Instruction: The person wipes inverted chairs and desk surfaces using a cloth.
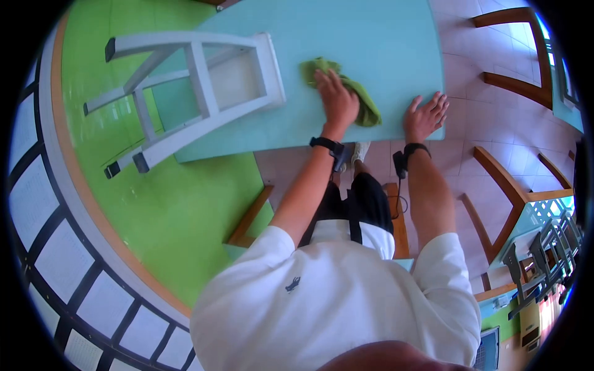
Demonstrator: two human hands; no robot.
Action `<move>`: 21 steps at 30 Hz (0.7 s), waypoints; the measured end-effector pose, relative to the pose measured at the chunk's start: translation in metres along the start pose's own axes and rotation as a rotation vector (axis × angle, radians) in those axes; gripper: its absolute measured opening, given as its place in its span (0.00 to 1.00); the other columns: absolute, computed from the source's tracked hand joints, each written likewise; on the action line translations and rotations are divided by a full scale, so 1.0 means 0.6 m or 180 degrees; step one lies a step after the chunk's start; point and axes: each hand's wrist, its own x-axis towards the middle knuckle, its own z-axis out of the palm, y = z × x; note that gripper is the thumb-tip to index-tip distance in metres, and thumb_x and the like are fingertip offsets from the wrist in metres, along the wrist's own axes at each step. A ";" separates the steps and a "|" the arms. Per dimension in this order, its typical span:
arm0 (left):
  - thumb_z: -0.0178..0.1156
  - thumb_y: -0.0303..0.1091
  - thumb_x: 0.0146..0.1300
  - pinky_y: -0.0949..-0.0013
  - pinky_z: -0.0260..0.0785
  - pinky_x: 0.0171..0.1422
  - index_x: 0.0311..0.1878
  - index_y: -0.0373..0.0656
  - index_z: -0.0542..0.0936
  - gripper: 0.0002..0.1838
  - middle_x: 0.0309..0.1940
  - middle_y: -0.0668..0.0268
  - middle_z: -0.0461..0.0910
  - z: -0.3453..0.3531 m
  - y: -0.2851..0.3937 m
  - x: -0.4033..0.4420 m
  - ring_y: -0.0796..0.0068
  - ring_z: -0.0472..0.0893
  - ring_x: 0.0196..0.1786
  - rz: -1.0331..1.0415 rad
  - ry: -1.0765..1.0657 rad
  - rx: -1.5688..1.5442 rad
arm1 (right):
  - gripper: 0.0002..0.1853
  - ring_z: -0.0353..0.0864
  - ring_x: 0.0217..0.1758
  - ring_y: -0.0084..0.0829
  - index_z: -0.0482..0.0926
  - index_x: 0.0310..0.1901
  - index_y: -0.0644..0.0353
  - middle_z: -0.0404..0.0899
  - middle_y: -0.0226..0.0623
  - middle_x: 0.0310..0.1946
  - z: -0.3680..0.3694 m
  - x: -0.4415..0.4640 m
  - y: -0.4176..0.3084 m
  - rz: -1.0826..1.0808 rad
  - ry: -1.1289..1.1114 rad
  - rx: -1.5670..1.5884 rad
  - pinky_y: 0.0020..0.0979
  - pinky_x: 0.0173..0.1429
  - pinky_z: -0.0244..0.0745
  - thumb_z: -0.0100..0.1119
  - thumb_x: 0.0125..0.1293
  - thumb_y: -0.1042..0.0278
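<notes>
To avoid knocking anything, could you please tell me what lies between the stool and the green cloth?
Only bare blue-green tabletop lies between the stool and the green cloth under the left hand, as the head view shows.

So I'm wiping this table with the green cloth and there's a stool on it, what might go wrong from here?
Your left hand and the green cloth are working near the stool, so a wide stroke might knock it. Your right hand is at the edge of the table and might slip off if you lean on it. The cable dangling at your right wrist could snag.
</notes>
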 end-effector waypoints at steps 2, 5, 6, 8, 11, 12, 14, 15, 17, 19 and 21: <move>0.55 0.35 0.59 0.39 0.37 0.76 0.72 0.25 0.46 0.43 0.72 0.30 0.38 0.009 -0.030 0.050 0.33 0.41 0.76 -0.0046 0.0121 -0.0040 | 0.34 0.44 0.79 0.38 0.53 0.73 0.55 0.51 0.38 0.75 -0.002 0.000 -0.002 0.0007 -0.0102 0.0006 0.48 0.77 0.40 0.42 0.70 0.48; 0.55 0.39 0.59 0.39 0.37 0.76 0.73 0.29 0.45 0.45 0.73 0.33 0.38 0.011 -0.049 0.133 0.34 0.41 0.76 0.0069 0.0234 0.0074 | 0.34 0.44 0.79 0.40 0.53 0.73 0.56 0.51 0.39 0.75 0.009 0.005 0.002 0.0040 -0.0148 0.0032 0.49 0.76 0.41 0.42 0.69 0.49; 0.53 0.41 0.60 0.39 0.35 0.76 0.74 0.31 0.44 0.45 0.73 0.35 0.37 0.013 -0.052 0.151 0.35 0.39 0.76 0.0215 0.0192 0.0188 | 0.34 0.44 0.79 0.41 0.53 0.73 0.56 0.51 0.40 0.75 0.007 0.002 0.005 0.0066 -0.0208 0.0013 0.50 0.76 0.41 0.42 0.69 0.49; 0.54 0.43 0.60 0.40 0.35 0.77 0.73 0.29 0.44 0.46 0.73 0.34 0.36 0.022 -0.055 0.205 0.36 0.39 0.76 0.0176 0.0053 0.0317 | 0.34 0.44 0.79 0.40 0.53 0.73 0.56 0.51 0.40 0.75 0.001 0.005 0.003 0.0083 -0.0236 -0.0013 0.50 0.76 0.41 0.42 0.69 0.50; 0.54 0.46 0.59 0.40 0.35 0.77 0.73 0.27 0.45 0.47 0.73 0.32 0.35 0.037 -0.044 0.272 0.36 0.39 0.76 0.0186 -0.0032 0.0488 | 0.34 0.44 0.79 0.40 0.53 0.72 0.57 0.51 0.40 0.75 -0.009 0.004 0.006 0.0101 -0.0279 -0.0069 0.50 0.76 0.41 0.42 0.69 0.51; 0.53 0.47 0.59 0.40 0.35 0.77 0.72 0.26 0.45 0.47 0.73 0.32 0.36 0.040 -0.040 0.298 0.36 0.39 0.76 0.0210 0.0056 0.0536 | 0.34 0.44 0.79 0.40 0.53 0.73 0.57 0.50 0.40 0.75 -0.005 0.008 0.002 0.0069 -0.0286 -0.0070 0.50 0.76 0.41 0.42 0.68 0.51; 0.53 0.47 0.59 0.41 0.35 0.77 0.72 0.25 0.45 0.47 0.73 0.32 0.36 0.042 -0.033 0.340 0.36 0.39 0.76 0.0214 0.0173 0.0448 | 0.34 0.44 0.79 0.40 0.53 0.73 0.57 0.50 0.41 0.75 -0.003 0.011 0.000 0.0050 -0.0288 -0.0093 0.50 0.76 0.41 0.41 0.68 0.51; 0.54 0.47 0.60 0.42 0.35 0.78 0.72 0.25 0.45 0.47 0.73 0.32 0.37 0.049 -0.027 0.348 0.36 0.39 0.76 0.0185 0.0279 0.0376 | 0.34 0.44 0.79 0.41 0.53 0.73 0.57 0.50 0.41 0.75 -0.003 0.010 0.000 0.0060 -0.0311 -0.0084 0.50 0.76 0.40 0.41 0.68 0.51; 0.54 0.48 0.60 0.43 0.37 0.78 0.71 0.23 0.47 0.47 0.72 0.31 0.38 0.060 -0.015 0.349 0.36 0.40 0.76 0.0070 0.0409 0.0269 | 0.34 0.44 0.79 0.41 0.52 0.73 0.58 0.49 0.41 0.75 -0.008 0.009 0.002 0.0050 -0.0361 -0.0060 0.49 0.76 0.40 0.41 0.69 0.51; 0.58 0.47 0.61 0.46 0.42 0.77 0.71 0.26 0.52 0.44 0.72 0.32 0.43 0.062 -0.003 0.342 0.36 0.45 0.75 0.0402 0.0753 0.0346 | 0.34 0.43 0.79 0.41 0.52 0.73 0.58 0.49 0.41 0.75 -0.006 0.012 -0.001 0.0040 -0.0328 -0.0069 0.49 0.76 0.39 0.40 0.69 0.51; 0.61 0.45 0.60 0.46 0.44 0.77 0.71 0.30 0.54 0.43 0.72 0.35 0.45 0.050 0.003 0.285 0.37 0.47 0.75 0.0704 0.0517 0.0185 | 0.34 0.43 0.79 0.43 0.51 0.73 0.60 0.48 0.43 0.75 -0.011 0.009 0.001 0.0039 -0.0386 -0.0056 0.51 0.76 0.40 0.41 0.69 0.53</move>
